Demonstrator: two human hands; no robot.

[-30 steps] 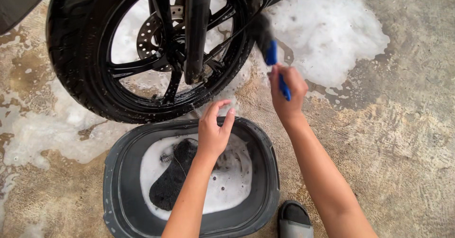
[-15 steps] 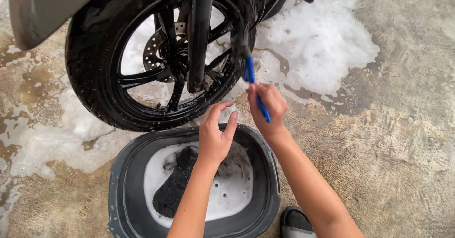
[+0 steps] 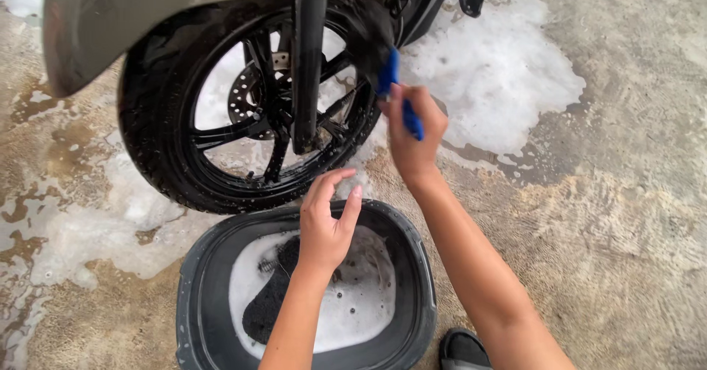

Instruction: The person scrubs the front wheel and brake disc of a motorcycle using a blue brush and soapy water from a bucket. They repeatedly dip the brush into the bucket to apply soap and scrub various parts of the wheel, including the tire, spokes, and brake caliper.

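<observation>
Right hand: fist closed round blue-handled brush, bristles against motorcycle front tyre.
Left hand: empty, fingers loosely spread above dark basin.
Basin: soapy water, black sponge.
Ground: wet concrete, foam.

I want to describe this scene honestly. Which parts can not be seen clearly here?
All head view:
- Brush bristles: dark against the tyre, blurred.
- Dark thing in the tub: partly under foam and the left hand.
- Footwear: cut off by bottom edge.
</observation>
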